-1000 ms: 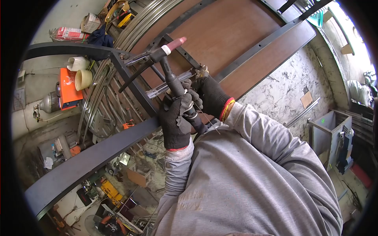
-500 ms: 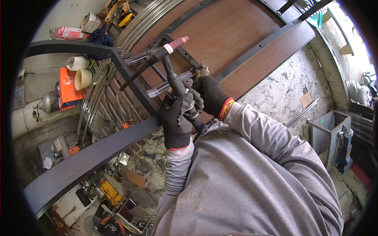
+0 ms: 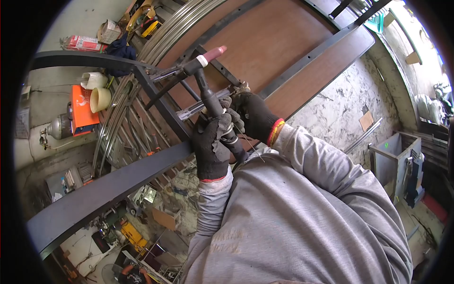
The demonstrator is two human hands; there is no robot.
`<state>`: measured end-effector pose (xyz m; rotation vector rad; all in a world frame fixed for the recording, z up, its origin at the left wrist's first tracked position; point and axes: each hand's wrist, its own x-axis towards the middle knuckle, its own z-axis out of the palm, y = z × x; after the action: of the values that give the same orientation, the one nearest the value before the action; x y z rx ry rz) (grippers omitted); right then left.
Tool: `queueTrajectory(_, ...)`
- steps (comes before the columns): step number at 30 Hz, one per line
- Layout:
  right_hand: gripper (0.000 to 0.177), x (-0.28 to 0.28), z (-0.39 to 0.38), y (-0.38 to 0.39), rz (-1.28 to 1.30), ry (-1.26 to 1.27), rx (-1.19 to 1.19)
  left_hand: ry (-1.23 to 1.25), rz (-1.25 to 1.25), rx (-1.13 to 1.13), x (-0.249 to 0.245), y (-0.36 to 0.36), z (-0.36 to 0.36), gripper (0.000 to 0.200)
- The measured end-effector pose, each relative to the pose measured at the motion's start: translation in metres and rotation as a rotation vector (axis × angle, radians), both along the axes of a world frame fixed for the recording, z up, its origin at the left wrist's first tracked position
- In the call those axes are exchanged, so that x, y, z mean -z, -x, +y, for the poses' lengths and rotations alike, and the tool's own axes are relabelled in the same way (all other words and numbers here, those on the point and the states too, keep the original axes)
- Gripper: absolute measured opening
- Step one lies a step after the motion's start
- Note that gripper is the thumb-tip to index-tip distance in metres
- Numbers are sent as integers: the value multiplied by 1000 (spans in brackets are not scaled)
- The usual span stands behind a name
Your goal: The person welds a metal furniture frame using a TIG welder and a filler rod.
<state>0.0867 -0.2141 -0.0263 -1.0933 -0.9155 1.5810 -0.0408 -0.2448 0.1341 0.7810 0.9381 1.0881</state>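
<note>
My left hand (image 3: 211, 149), in a dark knit glove, is wrapped round the handle of a TIG welding torch (image 3: 208, 94). The torch's reddish cup points up and away, and its long black back cap slants down to the left. My right hand (image 3: 255, 113), gloved as well, is closed close beside the torch, by a small brass-coloured piece (image 3: 243, 87). What its fingers grip is hidden. Thin wires (image 3: 250, 142) stick out below my hands towards the grey shirt. Behind the torch lies a bundle of thin metal rods (image 3: 191, 111).
A dark metal frame (image 3: 113, 175) curves round on the left. Brown boards with dark bars (image 3: 307, 59) lie ahead. Bent shiny tubes (image 3: 111, 125), an orange machine (image 3: 81, 111) and a gas cylinder (image 3: 59, 127) are at left. A metal box (image 3: 395, 146) stands right; another person (image 3: 135, 274) is at lower left.
My right hand has shifted very slightly to the right, and the view has tilted a little. My left hand keeps the torch in nearly the same place.
</note>
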Motion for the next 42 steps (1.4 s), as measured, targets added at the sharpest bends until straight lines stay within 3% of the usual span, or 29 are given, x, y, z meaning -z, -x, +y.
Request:
queueTrajectory(2,23,-54,-5,-16,-67,-683,38,11,2,-8,-1,0,0,27)
queueTrajectory(3,23,-67,-10,-20,-65,-684,36,19,11,-11,-3,-1,-1,26)
queueTrajectory(5,24,-83,-18,-27,666,538,1,29,22,-10,-4,-1,-1,26)
queueTrajectory(9,26,-94,-32,-38,876,714,129,3,17,-1,-4,-2,0,25)
queueTrajectory(11,37,-76,-50,-53,346,508,269,-8,17,-14,-4,-2,0,25)
queueTrajectory(12,37,-76,-61,-60,344,510,263,24,-2,-18,-4,-3,0,25)
queueTrajectory(14,43,-96,-77,-72,-225,23,250,54,-22,-33,-7,-3,0,24)
queueTrajectory(15,43,-98,-76,-75,-227,22,242,70,-57,-3,-9,-4,0,26)
queueTrajectory(17,50,-106,-74,-79,-672,-559,243,89,-96,34,-17,-8,0,27)
queueTrajectory(21,52,-112,-41,-77,-824,-779,55,36,-58,170,-35,-22,1,27)
queueTrajectory(23,52,-115,-32,-74,-778,-704,-12,-38,59,244,-39,-30,-2,41)
queueTrajectory(25,54,-106,-19,-76,-495,-714,-180,34,70,253,-42,-38,-5,42)
queueTrajectory(28,56,-104,-18,-76,-437,-656,-73,28,60,238,-41,-41,-10,44)
queueTrajectory(30,63,-93,-23,-76,-360,-584,-43,15,15,218,-43,-38,-10,30)
queueTrajectory(32,52,-86,-33,-74,-48,-242,304,8,-8,195,-40,-28,-11,30)
queueTrajectory(33,52,-83,-35,-78,-44,-240,300,-2,-32,178,-38,-22,-10,30)
queueTrajectory(35,30,-80,-37,-87,261,390,212,-23,-14,153,-38,-14,-11,31)
queueTrajectory(36,30,-79,-38,-85,265,389,214,-61,27,139,-39,-11,-12,31)
queueTrajectory(39,28,-73,-47,-72,741,577,-220,-61,88,111,-45,-4,-17,31)
queueTrajectory(41,31,-66,-52,-67,696,546,-197,-78,93,109,-45,-3,-19,32)
queueTrajectory(42,36,-61,-54,-66,496,495,-106,-74,100,106,-42,-2,-19,32)
